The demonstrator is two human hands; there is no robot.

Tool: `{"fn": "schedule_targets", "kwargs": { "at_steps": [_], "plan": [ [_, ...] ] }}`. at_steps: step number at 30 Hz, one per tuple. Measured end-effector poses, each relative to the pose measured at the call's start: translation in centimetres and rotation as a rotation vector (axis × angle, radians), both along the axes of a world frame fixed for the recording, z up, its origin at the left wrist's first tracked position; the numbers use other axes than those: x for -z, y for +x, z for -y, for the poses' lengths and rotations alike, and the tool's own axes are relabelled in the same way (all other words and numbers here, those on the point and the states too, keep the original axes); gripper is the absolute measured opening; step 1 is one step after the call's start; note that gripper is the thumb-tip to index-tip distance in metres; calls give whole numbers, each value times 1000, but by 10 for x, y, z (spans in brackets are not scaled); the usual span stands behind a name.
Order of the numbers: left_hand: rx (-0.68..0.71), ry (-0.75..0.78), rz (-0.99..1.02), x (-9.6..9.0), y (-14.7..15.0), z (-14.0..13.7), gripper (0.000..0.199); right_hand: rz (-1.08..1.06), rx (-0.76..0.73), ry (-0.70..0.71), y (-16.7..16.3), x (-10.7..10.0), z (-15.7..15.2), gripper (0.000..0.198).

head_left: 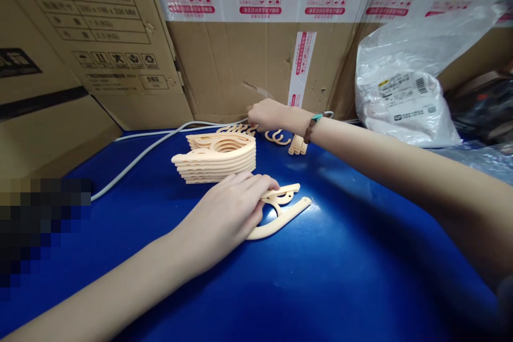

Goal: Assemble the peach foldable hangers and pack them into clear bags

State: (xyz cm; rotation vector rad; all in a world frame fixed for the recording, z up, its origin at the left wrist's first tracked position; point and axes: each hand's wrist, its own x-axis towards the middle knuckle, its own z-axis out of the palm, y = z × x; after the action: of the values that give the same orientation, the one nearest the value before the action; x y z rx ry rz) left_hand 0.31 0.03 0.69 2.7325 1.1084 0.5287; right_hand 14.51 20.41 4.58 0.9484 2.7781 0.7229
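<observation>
My left hand (pixel 236 203) is closed on a cream plastic folding hanger (pixel 282 220) lying on the blue table, its two arms pointing right. Just behind that hand stands a neat stack of matching hanger parts (pixel 216 163). My right hand (pixel 266 114), with a bracelet at the wrist, reaches across to the back. Its fingers point down, bunched, at a row of cream hooks (pixel 236 129); whether one is between them is hidden. More loose hooks (pixel 277 138) lie to the right of it, beside a few short cream bars (pixel 297 145).
Cardboard boxes (pixel 256 59) wall off the back and left of the blue table (pixel 320 278). A white cable (pixel 148 149) runs along the left and rear. At the back right sits a white plastic bag (pixel 396 91) with a label. A pixelated patch covers the left edge.
</observation>
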Motion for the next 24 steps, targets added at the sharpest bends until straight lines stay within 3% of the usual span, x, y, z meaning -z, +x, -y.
{"fn": "schedule_targets", "kwargs": {
  "at_steps": [7, 13, 16, 19, 24],
  "plan": [
    [18, 29, -2, 1, 0, -1, 20, 49, -33, 31, -3, -1, 2, 26],
    [24, 60, -20, 0, 0, 2, 20, -45, -51, 72, 27, -25, 16, 23],
    [23, 69, -27, 0, 0, 2, 21, -250, -59, -2, 59, -40, 25, 18],
    [22, 61, -20, 0, 0, 1, 21, -442, -49, -67, 92, -48, 41, 25],
    [30, 42, -2, 0, -1, 2, 20, -1398, 73, -664, 125, -36, 93, 10]
  ]
}}
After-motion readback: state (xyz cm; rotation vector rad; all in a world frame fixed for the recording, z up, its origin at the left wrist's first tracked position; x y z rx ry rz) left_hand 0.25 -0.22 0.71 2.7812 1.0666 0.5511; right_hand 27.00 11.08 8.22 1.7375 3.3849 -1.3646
